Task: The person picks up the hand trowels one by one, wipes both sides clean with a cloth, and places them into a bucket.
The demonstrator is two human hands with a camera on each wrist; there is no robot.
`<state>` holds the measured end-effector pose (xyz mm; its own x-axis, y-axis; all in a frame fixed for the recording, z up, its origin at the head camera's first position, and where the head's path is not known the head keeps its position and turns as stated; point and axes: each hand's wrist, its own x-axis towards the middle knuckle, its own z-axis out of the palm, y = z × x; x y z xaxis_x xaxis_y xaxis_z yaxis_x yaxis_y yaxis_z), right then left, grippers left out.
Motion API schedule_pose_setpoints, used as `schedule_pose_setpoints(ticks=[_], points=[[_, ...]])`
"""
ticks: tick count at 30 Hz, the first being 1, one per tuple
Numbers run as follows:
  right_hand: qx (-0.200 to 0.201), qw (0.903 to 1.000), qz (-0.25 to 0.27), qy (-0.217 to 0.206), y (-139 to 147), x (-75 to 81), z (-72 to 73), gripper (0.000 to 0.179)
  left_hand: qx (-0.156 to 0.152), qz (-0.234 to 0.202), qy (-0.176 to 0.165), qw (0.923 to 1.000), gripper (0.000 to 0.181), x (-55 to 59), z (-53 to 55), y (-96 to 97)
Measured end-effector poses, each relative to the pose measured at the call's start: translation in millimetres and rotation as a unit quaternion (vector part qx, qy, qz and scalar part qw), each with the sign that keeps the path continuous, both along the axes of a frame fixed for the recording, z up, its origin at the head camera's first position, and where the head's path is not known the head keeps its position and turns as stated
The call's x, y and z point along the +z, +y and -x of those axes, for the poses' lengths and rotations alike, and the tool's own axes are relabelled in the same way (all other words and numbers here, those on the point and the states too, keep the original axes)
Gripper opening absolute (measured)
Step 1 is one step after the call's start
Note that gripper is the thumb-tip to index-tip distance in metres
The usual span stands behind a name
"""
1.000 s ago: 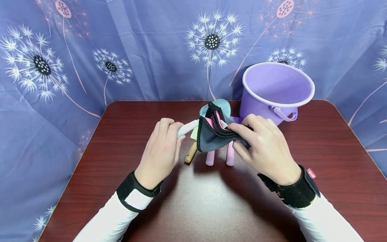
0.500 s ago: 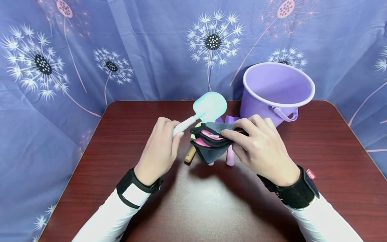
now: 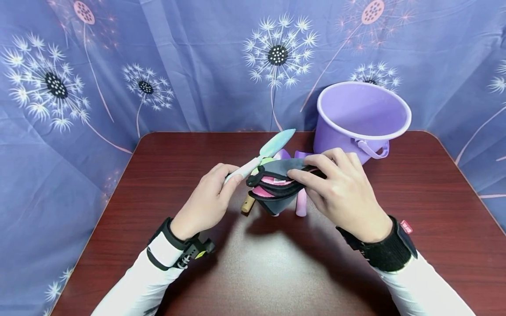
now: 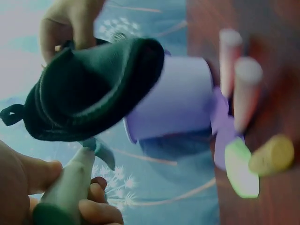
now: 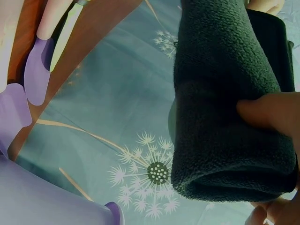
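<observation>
My left hand [image 3: 205,199] grips the pale handle of a blue-green spatula [image 3: 276,142], its blade turned nearly edge-on in the head view. The left wrist view shows thumb and fingers wrapped round that handle [image 4: 72,180]. My right hand [image 3: 344,188] pinches a folded grey cloth [image 3: 278,205] with black edging and pink layers between the folds. This cloth hangs above the table, just right of the spatula. From the right wrist, the thumb presses on its fuzzy dark side [image 5: 215,93]. Part of the spatula is behind the cloth there.
Beneath the cloth lie purple spatulas with pink handles [image 3: 301,204] and a green one with a wooden handle [image 3: 248,204], partly covered. A purple bucket [image 3: 340,127] stands at the table's back right. Behind the brown table [image 3: 178,149] hangs a blue dandelion-print curtain [image 3: 213,66].
The spatula came out from behind the cloth, showed its flat face, then turned edge-on as my left wrist rotated. The cloth tilted down and slightly left; my right hand stayed nearly in place.
</observation>
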<state>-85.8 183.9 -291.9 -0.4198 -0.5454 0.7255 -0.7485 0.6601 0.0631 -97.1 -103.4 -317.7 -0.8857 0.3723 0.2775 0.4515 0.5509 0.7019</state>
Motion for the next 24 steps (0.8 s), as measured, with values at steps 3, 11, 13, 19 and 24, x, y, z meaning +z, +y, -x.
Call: schedule_pose_setpoints(ticks=[3,11,13,19,24], points=[[0.003,0.9998,0.016,0.01,-0.5,2.0,-0.3,0.026,-0.021,-0.016,-0.046,0.9986,0.027,1.1,-1.3,-0.8],[-0.009,0.9976,0.061,0.032,-2.8,8.2,-1.7,0.027,-0.071,-0.05,-0.115,0.9896,0.026,3.3,-2.7,-1.4],[-0.016,0.9968,0.069,0.035,-2.9,9.6,-1.8,0.029,-0.08,-0.054,-0.12,0.988,0.026,4.5,-3.1,-2.1],[-0.037,0.9935,0.098,0.044,-0.7,11.8,-0.6,0.033,-0.094,-0.051,-0.123,0.9866,0.027,7.9,-3.2,-3.4],[-0.058,0.9909,0.115,0.04,3.5,11.1,0.6,0.035,-0.096,-0.05,-0.124,0.9863,0.027,8.2,-2.6,-4.1]])
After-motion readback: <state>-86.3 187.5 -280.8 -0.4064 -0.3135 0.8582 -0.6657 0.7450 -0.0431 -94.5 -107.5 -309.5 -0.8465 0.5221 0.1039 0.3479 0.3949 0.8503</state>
